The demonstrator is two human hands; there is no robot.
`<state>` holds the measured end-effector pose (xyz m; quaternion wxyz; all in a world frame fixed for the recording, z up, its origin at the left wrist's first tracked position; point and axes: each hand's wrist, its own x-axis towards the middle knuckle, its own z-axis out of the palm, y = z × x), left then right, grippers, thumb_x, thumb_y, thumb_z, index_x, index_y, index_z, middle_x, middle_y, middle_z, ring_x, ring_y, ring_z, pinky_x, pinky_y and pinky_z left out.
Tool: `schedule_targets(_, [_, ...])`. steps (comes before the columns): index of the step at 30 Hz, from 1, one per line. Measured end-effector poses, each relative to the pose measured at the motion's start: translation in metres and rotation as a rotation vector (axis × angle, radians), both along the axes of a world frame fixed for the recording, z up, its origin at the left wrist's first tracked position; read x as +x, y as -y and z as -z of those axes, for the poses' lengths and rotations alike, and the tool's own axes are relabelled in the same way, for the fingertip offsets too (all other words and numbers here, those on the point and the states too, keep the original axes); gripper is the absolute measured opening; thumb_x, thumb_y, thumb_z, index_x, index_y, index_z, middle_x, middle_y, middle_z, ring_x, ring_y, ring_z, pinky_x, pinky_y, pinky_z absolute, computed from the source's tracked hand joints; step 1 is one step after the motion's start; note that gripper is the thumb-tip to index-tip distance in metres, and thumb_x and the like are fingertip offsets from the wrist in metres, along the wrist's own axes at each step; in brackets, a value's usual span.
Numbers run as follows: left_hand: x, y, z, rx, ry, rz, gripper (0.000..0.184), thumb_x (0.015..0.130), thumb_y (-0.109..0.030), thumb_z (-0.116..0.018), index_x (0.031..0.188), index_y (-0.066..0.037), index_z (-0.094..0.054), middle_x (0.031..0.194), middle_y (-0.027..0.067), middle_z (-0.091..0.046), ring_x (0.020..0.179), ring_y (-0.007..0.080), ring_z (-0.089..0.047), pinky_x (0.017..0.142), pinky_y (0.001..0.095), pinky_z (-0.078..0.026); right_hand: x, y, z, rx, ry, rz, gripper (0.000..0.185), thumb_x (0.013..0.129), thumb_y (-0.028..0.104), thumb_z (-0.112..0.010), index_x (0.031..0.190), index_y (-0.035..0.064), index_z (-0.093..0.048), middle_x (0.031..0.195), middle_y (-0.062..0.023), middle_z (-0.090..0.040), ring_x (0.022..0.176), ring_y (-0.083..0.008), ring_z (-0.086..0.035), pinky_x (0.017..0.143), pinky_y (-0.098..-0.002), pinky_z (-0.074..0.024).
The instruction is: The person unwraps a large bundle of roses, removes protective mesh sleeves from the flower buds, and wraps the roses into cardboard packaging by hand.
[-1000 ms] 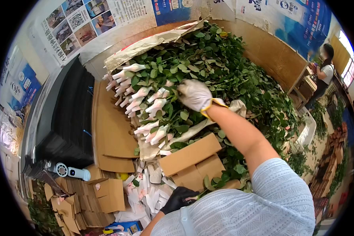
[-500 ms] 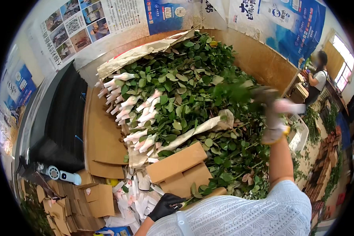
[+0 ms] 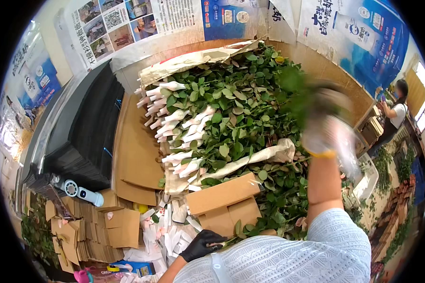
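Note:
My left hand [image 3: 202,246], in a black glove, is low in front of my body. Its fingers are closed around a leafy rose stem [image 3: 241,230]. My right hand [image 3: 323,125] wears a pale glove with a yellow cuff and is smeared by motion. It grips a single rose [image 3: 341,146], whose bud end looks white-pink while its blurred leaves point up and left. Below and left of it lies a big pile of roses [image 3: 236,101], many with buds in white sleeves [image 3: 174,115] facing left.
A cardboard piece [image 3: 224,195] lies before the pile, and cream wrapping [image 3: 248,158] crosses it. Left are a black stack of sheets [image 3: 82,127], a small blue fan [image 3: 85,191], folded cardboard [image 3: 92,231] and white paper strips [image 3: 167,236]. Another person [image 3: 395,113] stands far right.
My right hand has swung slightly left with the rose, whose bud end now hangs lower. My left hand stays on the stem. The camera view has turned a little left.

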<state>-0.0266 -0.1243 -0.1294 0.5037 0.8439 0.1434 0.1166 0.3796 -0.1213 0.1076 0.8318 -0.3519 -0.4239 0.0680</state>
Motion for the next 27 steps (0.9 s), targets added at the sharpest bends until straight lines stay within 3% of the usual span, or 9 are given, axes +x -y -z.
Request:
schedule_targets(4, [-0.002, 0.000, 0.015, -0.039, -0.014, -0.004, 0.035, 0.079, -0.014, -0.072, 0.113, -0.016, -0.068, 0.099, 0.0043, -0.067, 0.094, 0.0217, -0.058, 0.087, 0.0347, -0.043, -0.054, -0.115, 0.021, -0.993, 1.121, 0.147, 0.016, 0.084, 0.010, -0.061, 0.099, 0.0065, -0.063, 0.094, -0.0164, -0.066, 0.078, -0.0264, -0.067, 0.071, -0.0365, -0.0552])
schedule_targets(8, [-0.002, -0.005, 0.017, -0.072, 0.031, 0.013, 0.035, 0.079, -0.016, -0.072, 0.113, -0.015, -0.068, 0.099, 0.0048, -0.068, 0.095, 0.0218, -0.058, 0.089, 0.0344, -0.043, -0.151, -0.112, 0.045, -0.622, 1.728, -0.267, 0.022, 0.075, 0.011, -0.061, 0.098, 0.0076, -0.062, 0.088, -0.0166, -0.064, 0.067, -0.0303, -0.065, 0.056, -0.0380, -0.0539])
schedule_targets(9, [-0.001, -0.008, 0.014, -0.069, 0.030, 0.023, 0.035, 0.079, -0.016, -0.072, 0.113, -0.015, -0.068, 0.099, 0.0048, -0.068, 0.095, 0.0218, -0.058, 0.089, 0.0344, -0.043, -0.184, -0.104, 0.041, -1.068, 1.550, -0.429, 0.023, 0.076, 0.015, -0.060, 0.094, -0.0002, -0.060, 0.072, -0.0160, -0.064, 0.062, -0.0297, -0.065, 0.053, -0.0401, -0.0530])
schedule_targets(11, [0.002, -0.008, 0.003, 0.018, 0.105, 0.043, 0.033, 0.081, -0.018, -0.071, 0.113, -0.016, -0.068, 0.099, 0.0045, -0.068, 0.095, 0.0214, -0.058, 0.089, 0.0337, -0.043, -0.208, -0.080, 0.072, -0.726, 1.726, -0.321, 0.032, 0.084, 0.023, -0.053, 0.094, -0.0058, -0.059, 0.073, -0.0144, -0.067, 0.070, -0.0290, -0.068, 0.059, -0.0396, -0.0539])
schedule_targets(15, [0.001, -0.005, 0.006, 0.034, 0.036, 0.040, 0.031, 0.081, -0.020, -0.070, 0.112, -0.016, -0.068, 0.098, 0.0037, -0.067, 0.093, 0.0204, -0.059, 0.087, 0.0326, -0.043, -0.172, -0.107, 0.080, -1.190, 1.495, -0.235, 0.044, 0.084, 0.039, -0.059, 0.093, -0.0037, -0.058, 0.076, -0.0167, -0.067, 0.067, -0.0289, -0.068, 0.055, -0.0401, -0.0540])
schedule_targets(17, [-0.003, -0.008, 0.013, 0.019, 0.056, 0.037, 0.031, 0.080, -0.017, -0.071, 0.111, -0.017, -0.068, 0.095, 0.0034, -0.068, 0.091, 0.0200, -0.059, 0.085, 0.0327, -0.044, -0.142, -0.120, 0.094, -0.994, 1.571, -0.162, 0.046, 0.084, 0.041, -0.059, 0.092, -0.0047, -0.058, 0.079, -0.0176, -0.067, 0.068, -0.0295, -0.068, 0.053, -0.0417, -0.0539])
schedule_targets(22, [0.009, 0.000, 0.010, -0.018, 0.121, -0.004, 0.033, 0.078, -0.009, -0.070, 0.111, -0.014, -0.068, 0.097, 0.0043, -0.068, 0.092, 0.0199, -0.060, 0.085, 0.0337, -0.044, -0.226, -0.046, 0.013, -0.693, 1.394, 0.142, 0.021, 0.077, 0.023, -0.059, 0.075, 0.0025, -0.054, 0.051, -0.0070, -0.054, 0.045, -0.0215, -0.060, 0.040, -0.0392, -0.0471])
schedule_targets(26, [0.016, 0.007, -0.008, -0.339, -0.061, -0.156, 0.031, 0.079, -0.009, -0.069, 0.110, -0.013, -0.068, 0.098, 0.0050, -0.067, 0.095, 0.0210, -0.060, 0.085, 0.0345, -0.044, -0.256, -0.029, -0.009, -0.819, 1.339, -0.161, 0.020, 0.081, 0.019, -0.053, 0.086, 0.0004, -0.058, 0.068, -0.0120, -0.065, 0.062, -0.0246, -0.064, 0.056, -0.0385, -0.0478])
schedule_targets(27, [0.010, 0.007, -0.011, -0.417, -0.114, -0.200, 0.031, 0.080, -0.009, -0.069, 0.110, -0.013, -0.068, 0.099, 0.0052, -0.067, 0.095, 0.0213, -0.060, 0.086, 0.0347, -0.044, -0.240, -0.034, -0.019, -0.842, 1.489, -0.066, 0.018, 0.077, 0.019, -0.058, 0.078, 0.0011, -0.058, 0.062, -0.0112, -0.062, 0.054, -0.0239, -0.064, 0.044, -0.0395, -0.0480])
